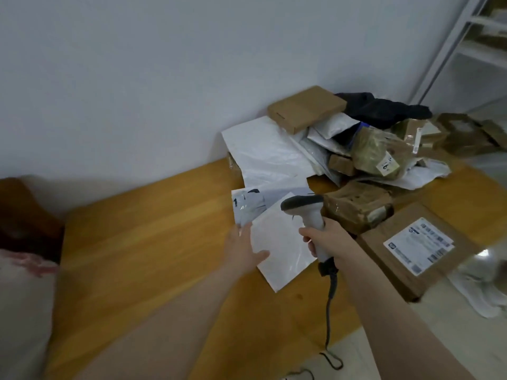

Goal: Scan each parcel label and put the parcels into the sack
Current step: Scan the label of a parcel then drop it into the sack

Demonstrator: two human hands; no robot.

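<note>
Now, your left hand [244,250] lies flat on the left edge of the white poly mailer [285,250], fingers straight and thumb resting on top, while your right hand [326,242] is wrapped round the grip of the corded barcode scanner [303,211], whose head hangs just above the mailer's far corner. The mailer lies on the wooden table [137,242], partly over a grey mailer [251,201] just beyond it, with the parcel pile [315,138] farther behind. The upper face looks blank, so the label is probably underneath: curl your fingers under that left edge and flip the mailer before you trigger. Smooth the film flat, since wrinkles and glare can spoil a read, and tilt the scanner head down squarely at the barcode. What looks like the sack [22,297] sits well to the mailer's left, so carry it that way once it reads.
</note>
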